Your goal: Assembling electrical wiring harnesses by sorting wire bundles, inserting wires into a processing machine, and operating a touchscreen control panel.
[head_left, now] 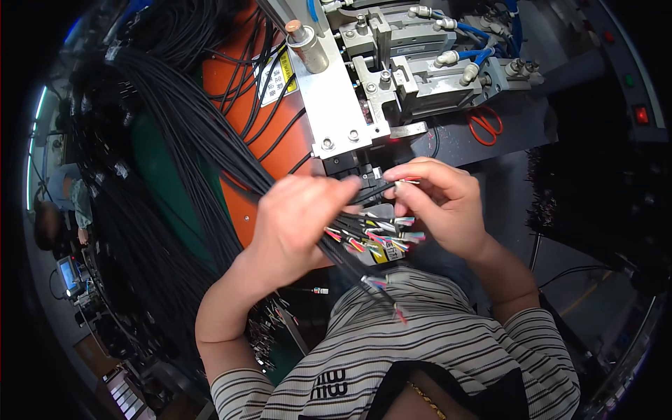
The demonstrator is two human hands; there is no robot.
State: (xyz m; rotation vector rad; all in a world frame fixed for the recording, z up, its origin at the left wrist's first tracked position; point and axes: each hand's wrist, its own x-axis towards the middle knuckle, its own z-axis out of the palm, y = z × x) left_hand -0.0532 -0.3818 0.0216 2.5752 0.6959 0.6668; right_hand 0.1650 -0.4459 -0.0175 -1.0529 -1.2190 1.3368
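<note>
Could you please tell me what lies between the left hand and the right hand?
In the head view, black cables with coloured wire ends lie between the left hand and the right hand.

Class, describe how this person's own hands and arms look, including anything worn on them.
The left hand and right hand are ungloved. Both forearms are bare, with no watch or bracelet visible. The short sleeves are pale with thin dark stripes. The left hand is blurred, so its finer details cannot be told.
</note>
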